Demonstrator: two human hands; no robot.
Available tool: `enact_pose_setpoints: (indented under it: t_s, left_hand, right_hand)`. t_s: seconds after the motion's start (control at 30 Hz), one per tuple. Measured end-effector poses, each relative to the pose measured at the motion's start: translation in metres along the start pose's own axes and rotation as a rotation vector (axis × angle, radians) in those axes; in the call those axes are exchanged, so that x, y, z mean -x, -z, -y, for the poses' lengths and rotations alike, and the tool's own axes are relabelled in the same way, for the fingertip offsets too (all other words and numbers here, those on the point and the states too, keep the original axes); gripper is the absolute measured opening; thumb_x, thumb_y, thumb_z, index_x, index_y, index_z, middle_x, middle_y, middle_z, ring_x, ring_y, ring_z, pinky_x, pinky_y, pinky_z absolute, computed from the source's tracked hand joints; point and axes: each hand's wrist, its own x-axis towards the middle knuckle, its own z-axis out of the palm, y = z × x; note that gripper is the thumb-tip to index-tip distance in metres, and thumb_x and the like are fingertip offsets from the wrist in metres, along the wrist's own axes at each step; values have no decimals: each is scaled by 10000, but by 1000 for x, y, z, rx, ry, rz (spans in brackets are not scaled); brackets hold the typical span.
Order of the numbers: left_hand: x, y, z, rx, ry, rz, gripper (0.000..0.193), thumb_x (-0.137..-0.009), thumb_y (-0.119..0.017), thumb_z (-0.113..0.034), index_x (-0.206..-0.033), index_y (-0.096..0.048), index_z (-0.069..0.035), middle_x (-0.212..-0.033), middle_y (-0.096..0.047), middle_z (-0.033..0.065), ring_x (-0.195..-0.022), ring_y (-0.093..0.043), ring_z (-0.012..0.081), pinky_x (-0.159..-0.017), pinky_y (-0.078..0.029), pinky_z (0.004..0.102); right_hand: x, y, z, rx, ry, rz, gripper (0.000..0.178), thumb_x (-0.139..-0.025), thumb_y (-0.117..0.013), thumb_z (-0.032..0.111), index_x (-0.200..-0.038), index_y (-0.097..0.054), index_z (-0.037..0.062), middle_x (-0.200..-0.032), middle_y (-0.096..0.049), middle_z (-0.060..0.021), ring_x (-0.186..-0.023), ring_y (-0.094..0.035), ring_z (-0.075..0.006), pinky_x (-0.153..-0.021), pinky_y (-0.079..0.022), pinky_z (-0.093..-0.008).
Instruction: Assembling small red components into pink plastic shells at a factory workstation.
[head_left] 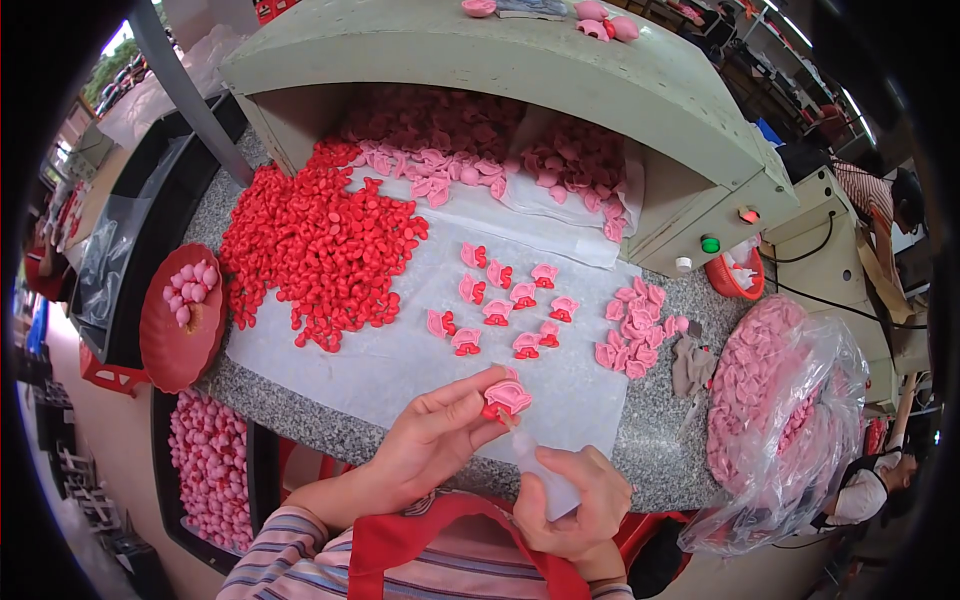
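Between the thumb and fingers of my left hand (440, 425) is a small pink-and-red plastic part (508, 396), its pink piece above and its red piece below. My right hand (580, 505) is wrapped round a translucent white squeeze bottle (552, 488), tilted so that its thin tip meets or nearly meets the red piece. Ahead of my hands, several similar pink-and-red parts (497, 312) lie in loose rows on white paper (400, 372). A big heap of glossy red pieces (315, 245) covers the paper's left side. Loose pink pieces (640, 322) are clustered at the right.
A pale green metal housing (480, 55) arches over more pink pieces at the back. Left stand a red dish (165, 345) and a black crate (262, 490) of pink balls. On the right sit a bag of pink pieces (750, 390), a grey rag (692, 365) and a small orange basket (733, 285).
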Motion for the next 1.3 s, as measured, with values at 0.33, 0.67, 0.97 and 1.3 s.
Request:
enact_pose_setpoints:
  t_s: [0.33, 0.67, 0.97, 1.3]
  left_hand:
    - [-1, 0, 1, -4, 5, -8, 441, -871, -521, -164, -1253, -395, 15, -1110, -554, 127, -1060, -520, 220, -968, -390, 359]
    - [0, 1, 1, -12, 53, 15, 454, -866, -529, -175, -1250, -396, 25, -1139, -534, 132, -1069, -511, 216, -976, -380, 358]
    - [-1, 1, 1, 15, 80, 17, 457, -865, -529, -175, -1250, -393, 29, -1147, -524, 128, -1082, -500, 211, -987, -367, 354]
    - [0, -1, 1, 4, 81, 2, 464, -855, -543, -169, -1249, -396, 27, -1126, -538, 135, -1047, -523, 229, -967, -379, 345]
  right_hand:
    - [0, 5, 1, 3, -9, 39, 322, -601, -656, 6, -906, -552, 3, -621, -555, -44, -391, -425, -149, -366, -319, -246]
    - [-1, 5, 1, -4, 1, 26, 316, -599, -651, 3, -900, -553, 0, -634, -569, -49, -386, -421, -143, -362, -320, -240]
    - [2, 5, 1, -4, -12, -22, 293, -599, -639, 14, -883, -567, -1, -572, -538, -39, -369, -404, -137, -349, -306, -237]
    - [3, 3, -1, -17, -2, -18, 301, -598, -639, 11, -888, -562, -5, -592, -546, -42, -377, -413, -137, -358, -311, -235]
